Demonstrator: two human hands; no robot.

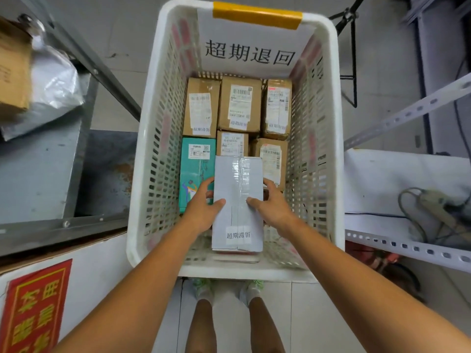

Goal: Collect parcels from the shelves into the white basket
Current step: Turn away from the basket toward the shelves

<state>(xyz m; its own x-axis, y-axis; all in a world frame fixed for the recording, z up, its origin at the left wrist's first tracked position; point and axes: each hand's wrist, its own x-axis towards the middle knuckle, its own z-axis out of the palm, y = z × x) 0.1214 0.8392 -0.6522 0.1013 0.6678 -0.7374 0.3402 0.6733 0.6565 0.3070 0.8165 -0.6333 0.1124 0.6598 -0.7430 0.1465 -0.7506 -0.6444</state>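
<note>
1. Grey parcel [238,179]: taped box with a small printed label near its near end. It sits inside the white basket [242,272], at the centre of the frame. I cannot tell whether it rests on anything, as it hides whatever lies beneath it.
2. Brown cartons [239,103]: five in the far half of the basket, with print too small to read. The two nearest are partly covered by the grey parcel.
3. Teal box [196,164]: lies along the basket's left wall, with its near end behind my left hand.
4. Left hand [204,211]: the thumb lies flat on the parcel's top face and the fingers wrap the left edge. Their tips are out of sight. It is clamped on the parcel.
5. Right hand [274,208]: it mirrors the left, with the thumb on top and the fingers curled round the right edge. It too grips the parcel.
6. Both forearms reach in from the lower corners, over the near rim.
7. Paper sign [249,49]: hangs on the far wall under yellow tape [257,15].
8. Plastic bag [53,82]: blurred, on the left shelf [38,169] at the upper left.
9. Red notice [33,309]: cut off at the lower left.
10. Cable [413,215]: coiled on the right shelf [407,174].
</note>
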